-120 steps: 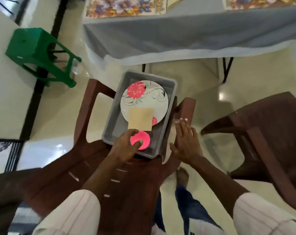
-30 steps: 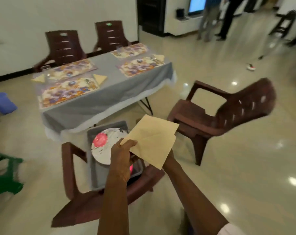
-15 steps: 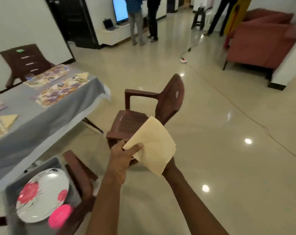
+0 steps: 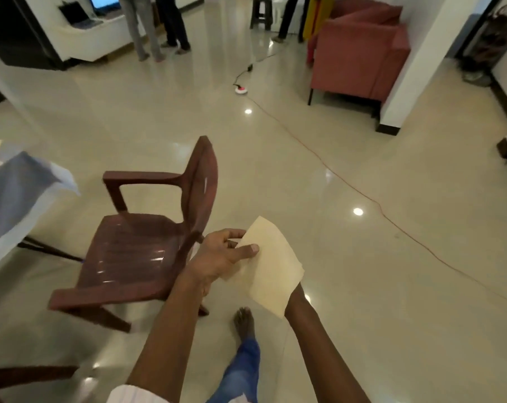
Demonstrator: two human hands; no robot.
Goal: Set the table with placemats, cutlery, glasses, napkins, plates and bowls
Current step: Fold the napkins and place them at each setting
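Swings further off the tabletop (image 4: 11, 181), now far left — holds the napkin (image 4: 272, 269) in mid-air beside the chair (image 4: 147, 242), left hand (image 4: 220, 257) fingers (image 4: 251, 249) pinching its left edge, right hand's grip hidden behind it.

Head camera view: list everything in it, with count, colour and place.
napkin: one, cream, centre, held in the air.
plastic armchairs: two, brown, one left of centre, part of another bottom left.
table: one, grey cloth, left edge.
sofa: one, red, top right.
cable: one, orange, across the floor at right.
laptop: one, dark, white counter, top left.
standing people: at least three, legs only, top.
left hand: one, pinches the napkin's left edge, thumb on top.
right forearm: one, runs behind the napkin; hand hidden.
bare foot: one, bottom centre, below blue jeans.
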